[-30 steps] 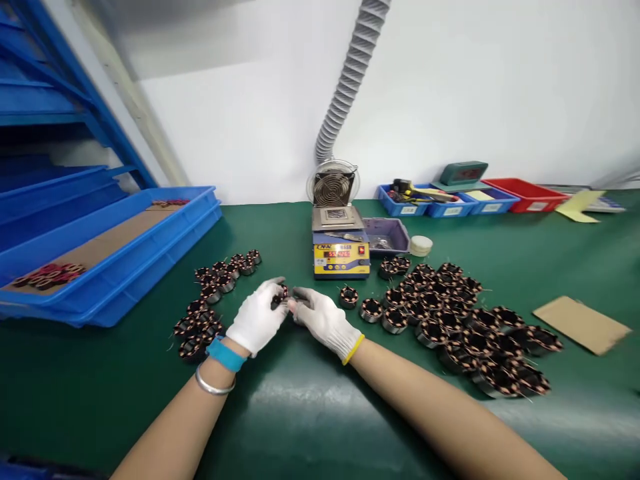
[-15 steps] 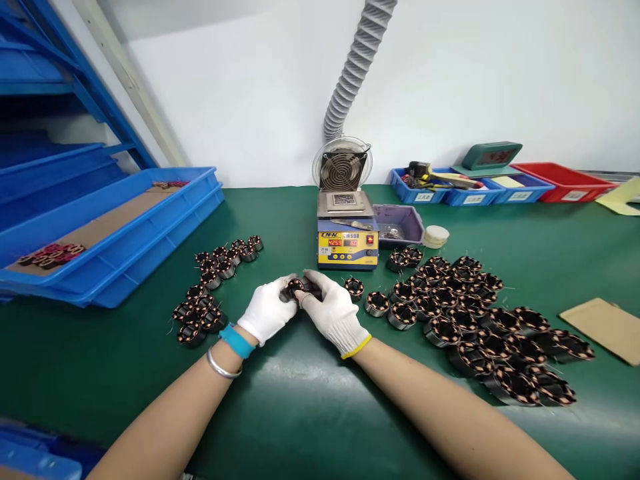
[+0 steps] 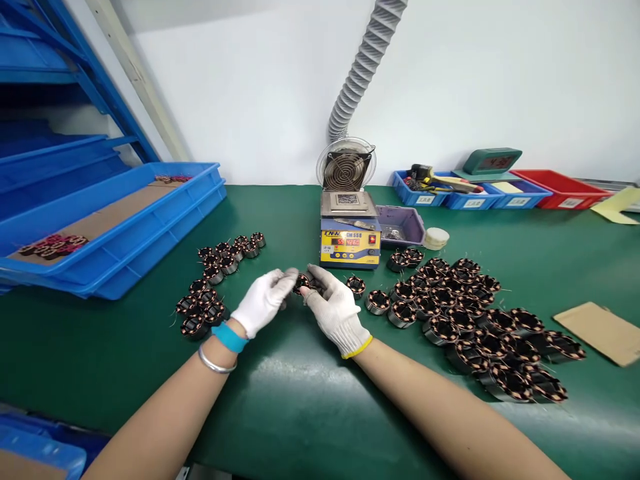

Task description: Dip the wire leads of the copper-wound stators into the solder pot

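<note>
My right hand (image 3: pixel 336 308), in a white glove with a yellow cuff edge, holds a motor stator (image 3: pixel 301 285) with black slots and copper windings above the green table. Just left of that stator is my gloved left hand (image 3: pixel 264 301), its fingertips pressed together. Whether a thin wire is between them I cannot make out. More stators (image 3: pixel 213 272) stand in a loose group to the left. A larger crowd of stators (image 3: pixel 465 300) spreads over the right side, and a single stator (image 3: pixel 355 287) sits right beside my right hand.
Ahead stands a blue and yellow solder pot (image 3: pixel 350 243) with red digits, a fan (image 3: pixel 347 171) and a grey hose (image 3: pixel 367 67) behind it. A purple tray (image 3: pixel 414 223) adjoins it. A long blue crate (image 3: pixel 165 223) lies left; tool bins (image 3: pixel 425 198) and cardboard (image 3: pixel 597 330) lie right.
My left hand has come off the stator and shifted a little to the left. My right hand keeps hold of the stator in nearly the same place.
</note>
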Demonstrator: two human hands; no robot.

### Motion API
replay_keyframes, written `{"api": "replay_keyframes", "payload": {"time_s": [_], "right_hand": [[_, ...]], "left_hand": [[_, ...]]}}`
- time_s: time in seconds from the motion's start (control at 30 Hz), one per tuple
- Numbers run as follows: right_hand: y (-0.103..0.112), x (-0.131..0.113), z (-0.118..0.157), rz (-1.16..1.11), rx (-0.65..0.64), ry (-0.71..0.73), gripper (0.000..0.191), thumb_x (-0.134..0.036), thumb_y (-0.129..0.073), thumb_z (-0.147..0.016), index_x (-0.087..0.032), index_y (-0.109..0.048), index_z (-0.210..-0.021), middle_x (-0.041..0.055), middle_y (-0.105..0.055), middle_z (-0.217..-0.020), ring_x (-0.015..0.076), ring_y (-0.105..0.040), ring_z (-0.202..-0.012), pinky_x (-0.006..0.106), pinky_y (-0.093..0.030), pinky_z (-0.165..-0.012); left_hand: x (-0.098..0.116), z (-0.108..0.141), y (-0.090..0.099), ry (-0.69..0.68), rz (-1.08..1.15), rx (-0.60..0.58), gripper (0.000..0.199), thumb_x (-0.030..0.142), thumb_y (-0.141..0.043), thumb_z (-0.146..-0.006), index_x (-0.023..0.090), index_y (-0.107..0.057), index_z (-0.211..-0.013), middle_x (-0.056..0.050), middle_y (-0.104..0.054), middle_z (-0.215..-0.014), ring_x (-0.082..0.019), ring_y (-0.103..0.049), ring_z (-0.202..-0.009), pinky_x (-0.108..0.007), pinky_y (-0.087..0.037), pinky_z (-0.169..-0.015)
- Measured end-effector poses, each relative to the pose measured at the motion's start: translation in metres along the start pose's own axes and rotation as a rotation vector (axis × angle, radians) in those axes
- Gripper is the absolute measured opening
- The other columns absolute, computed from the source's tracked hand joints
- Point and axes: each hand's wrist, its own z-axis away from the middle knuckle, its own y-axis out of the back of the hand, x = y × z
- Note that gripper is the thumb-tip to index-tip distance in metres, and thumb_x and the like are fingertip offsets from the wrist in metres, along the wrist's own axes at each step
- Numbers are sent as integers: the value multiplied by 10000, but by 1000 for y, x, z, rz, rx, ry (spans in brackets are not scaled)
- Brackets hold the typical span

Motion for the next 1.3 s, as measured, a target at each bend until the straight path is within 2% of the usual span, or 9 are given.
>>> {"api": "replay_keyframes", "payload": {"time_s": [0.1,0.23,0.37,0.53,0.77,0.9,1.1,1.2,1.3], "right_hand": [[1,0,-2,-5,25,11,529,-333,-652,-692,-147,-600,-1184,85,-693,-1035,216,-657,-910,335,-560,-807],[3,1,-9,-67,104,21,581,-358,-658,-681,-124,-580,-1207,108,-676,-1096,236,-638,-990,343,-548,-844],[2,1,-10,-81,119,35,575,-361,-660,-687,-140,-581,-1212,102,-676,-1090,247,-621,-1029,348,-549,-833],[-2,-2,-4,-84,83,50,569,-338,-655,-697,-150,-576,-1228,91,-680,-1078,223,-641,-957,337,-553,-820],[-5,-2,-4,-89,109,46,556,-326,-649,-696,-172,-576,-1225,69,-685,-1035,210,-646,-883,316,-564,-751],[-5,2,-2,-65,95,81,551,-334,-639,-719,-156,-563,-1235,82,-673,-1068,206,-645,-890,320,-560,-775],[-3,4,3,74,77,133,512,-310,-652,-740,-189,-581,-1232,63,-669,-1099,207,-630,-996,346,-505,-936],[-4,5,2,70,86,135,502,-306,-659,-742,-197,-586,-1226,53,-674,-1084,206,-634,-990,343,-506,-938],[-4,6,1,30,89,131,501,-318,-653,-743,-182,-585,-1220,53,-682,-1039,204,-646,-941,350,-520,-913]], "left_hand": [[7,8,-8,77,-6,-112,425,575,-640,-695,184,-483,-633,43,-500,-497,-78,-429,-394,-208,-349,-385],[15,14,12,59,68,-365,387,504,-645,-711,190,-461,-579,35,-492,-425,-81,-404,-354,-198,-305,-348],[11,9,9,-73,108,-24,393,542,-637,-696,180,-495,-641,30,-516,-493,-82,-442,-404,-189,-317,-363],[2,11,-18,-68,89,-10,369,526,-637,-723,172,-539,-692,24,-533,-550,-97,-489,-451,-214,-393,-404],[9,20,-1,-231,277,329,368,544,-586,-783,186,-508,-751,13,-577,-623,-105,-535,-485,-201,-380,-406],[2,12,-5,-198,97,217,503,660,-479,-804,163,-559,-793,-2,-573,-631,-103,-515,-495,-207,-361,-415],[9,16,-14,-90,82,161,351,493,-638,-740,175,-518,-652,43,-473,-508,-80,-421,-440,-193,-313,-387],[17,22,-7,-121,247,207,325,458,-665,-724,185,-497,-672,51,-477,-525,-70,-414,-414,-177,-273,-357],[16,22,1,-203,350,371,360,516,-619,-762,189,-487,-689,41,-508,-559,-72,-450,-434,-173,-286,-368]]}}
